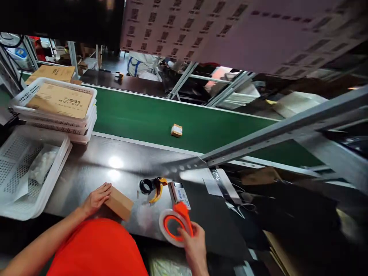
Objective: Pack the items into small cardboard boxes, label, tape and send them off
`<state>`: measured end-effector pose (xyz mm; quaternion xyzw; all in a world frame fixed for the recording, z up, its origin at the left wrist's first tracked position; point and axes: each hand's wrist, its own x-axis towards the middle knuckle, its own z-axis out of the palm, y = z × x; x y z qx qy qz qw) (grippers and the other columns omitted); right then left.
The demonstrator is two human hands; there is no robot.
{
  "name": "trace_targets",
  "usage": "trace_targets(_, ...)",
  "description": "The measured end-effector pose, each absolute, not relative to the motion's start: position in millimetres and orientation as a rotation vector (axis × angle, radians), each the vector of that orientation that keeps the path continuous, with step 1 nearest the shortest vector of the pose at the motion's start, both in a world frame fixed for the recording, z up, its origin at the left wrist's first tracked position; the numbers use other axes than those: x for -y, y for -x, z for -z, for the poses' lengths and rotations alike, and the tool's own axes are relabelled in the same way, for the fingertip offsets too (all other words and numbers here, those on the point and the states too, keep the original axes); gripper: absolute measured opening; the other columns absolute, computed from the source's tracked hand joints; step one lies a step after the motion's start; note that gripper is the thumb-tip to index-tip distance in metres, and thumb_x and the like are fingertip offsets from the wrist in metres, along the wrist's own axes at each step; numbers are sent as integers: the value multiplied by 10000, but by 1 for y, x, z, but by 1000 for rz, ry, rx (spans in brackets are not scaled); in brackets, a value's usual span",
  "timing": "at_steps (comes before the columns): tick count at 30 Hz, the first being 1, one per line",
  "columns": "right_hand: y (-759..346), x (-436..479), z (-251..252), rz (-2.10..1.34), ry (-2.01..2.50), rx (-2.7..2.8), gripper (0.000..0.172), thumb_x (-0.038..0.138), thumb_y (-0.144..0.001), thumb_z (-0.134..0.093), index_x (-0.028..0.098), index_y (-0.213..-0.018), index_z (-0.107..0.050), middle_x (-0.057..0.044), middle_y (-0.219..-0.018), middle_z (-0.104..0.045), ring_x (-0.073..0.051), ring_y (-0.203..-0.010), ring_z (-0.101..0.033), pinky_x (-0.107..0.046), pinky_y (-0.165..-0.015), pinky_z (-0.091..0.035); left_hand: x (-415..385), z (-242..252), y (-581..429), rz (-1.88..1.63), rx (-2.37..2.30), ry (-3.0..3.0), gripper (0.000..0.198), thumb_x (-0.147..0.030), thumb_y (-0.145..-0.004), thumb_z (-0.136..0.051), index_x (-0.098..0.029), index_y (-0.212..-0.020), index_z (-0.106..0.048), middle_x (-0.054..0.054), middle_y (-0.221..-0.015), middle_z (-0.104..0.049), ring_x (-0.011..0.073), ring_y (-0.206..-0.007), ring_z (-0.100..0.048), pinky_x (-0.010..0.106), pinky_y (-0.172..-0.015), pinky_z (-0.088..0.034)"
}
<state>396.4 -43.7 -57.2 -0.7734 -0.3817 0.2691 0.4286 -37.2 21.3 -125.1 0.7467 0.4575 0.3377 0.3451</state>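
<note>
My left hand (96, 199) rests on the near end of a small brown cardboard box (119, 203) that lies on the steel worktop (94, 168); its fingers lie flat along the box's edge. My right hand (194, 241) is closed on an orange tape dispenser (177, 220) that carries a roll of clear tape, held just above the worktop's front edge. The dispenser's head points away from me, to the right of the box.
A black-and-yellow tool (152, 186) lies between box and dispenser. Another small box (176, 130) sits on the green conveyor belt (149, 115). White perforated baskets (54, 111) with flat cardboard are stacked at left, and a nearer basket (28, 172) holds plastic bags. A grey metal rail (276, 132) slants across at right.
</note>
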Motion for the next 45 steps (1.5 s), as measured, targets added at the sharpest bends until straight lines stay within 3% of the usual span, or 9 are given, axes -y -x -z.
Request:
trace_targets(4,-305,30,31,-682,1430,1743,607,227,-803,-608,242,-1408,-659,-132,-1363,-649,-312,-1246,-656,-491,-1067,-560,-16,125,39,-888,-1093,-1970,466,-385,-1102,-430,-233,-1501,-616,104,-1660,-495,259,-1590,-390,558,-1302,-360)
trace_targets(8,-244,17,18,-359,1116,2251,804,55,-799,-514,348,-1546,-564,-126,-1374,-614,-292,-1176,-648,-489,-965,-601,-16,118,40,-892,-1030,-1973,494,-345,-1100,-422,-238,-1567,-544,97,-1708,-420,261,-1613,-346,557,-1318,-333)
trace_targets(12,-240,13,25,-160,1105,2319,894,26,-812,-503,361,-1638,-426,-133,-1340,-608,-289,-1115,-648,-465,-880,-626,-13,108,34,-903,-1095,-1883,449,-344,-1056,-482,-237,-1450,-668,91,-1636,-538,275,-1585,-413,564,-1303,-372)
trace_targets(15,-248,10,28,-160,1072,2336,884,32,-850,-482,361,-1664,-377,-135,-1344,-601,-288,-1090,-655,-460,-856,-630,-7,91,24,-1102,-1301,-1614,396,-420,-1019,-524,-222,-1223,-798,128,-1477,-691,313,-1476,-556,559,-1254,-434)
trace_targets(18,-251,10,29,-177,1065,2363,856,45,-875,-493,360,-1663,-380,-135,-1359,-597,-301,-1102,-658,-477,-862,-633,-2,68,10,-1133,-1444,-1047,492,-589,-963,-570,-173,-1090,-802,160,-1159,-806,301,-1092,-757,470,-966,-612)
trace_targets(22,-248,12,26,-174,1100,2392,848,40,-883,-491,362,-1659,-378,-138,-1357,-593,-305,-1108,-656,-492,-866,-638,-5,40,-11,-853,-1130,-463,620,-766,-759,-719,-167,-917,-751,71,-867,-770,195,-730,-698,310,-669,-547)
trace_targets(27,-243,13,12,-293,1128,2474,839,103,-899,-520,342,-1681,-333,-168,-1411,-557,-332,-1153,-641,-527,-909,-629,-10,26,-14,-834,-1033,-277,555,-687,-639,-865,-187,-821,-704,1,-751,-692,145,-674,-606,264,-634,-451)
trace_targets(36,-244,1,-16,-650,1188,2632,677,218,-984,-562,302,-1642,-427,-171,-1393,-586,-306,-1203,-653,-471,-1003,-601,-24,38,-10,-810,-1323,-517,360,-511,-708,-803,-186,-634,-668,-26,-590,-604,145,-590,-540,273,-594,-413)
trace_targets(45,-237,-3,-40,-788,1623,2820,627,265,-984,-570,243,-1609,-512,-162,-1136,-633,-313,-1011,-672,-464,-909,-615,-50,81,18,-971,-1528,-669,325,-500,-751,-742,-192,-664,-690,32,-639,-726,187,-607,-686,296,-618,-544)
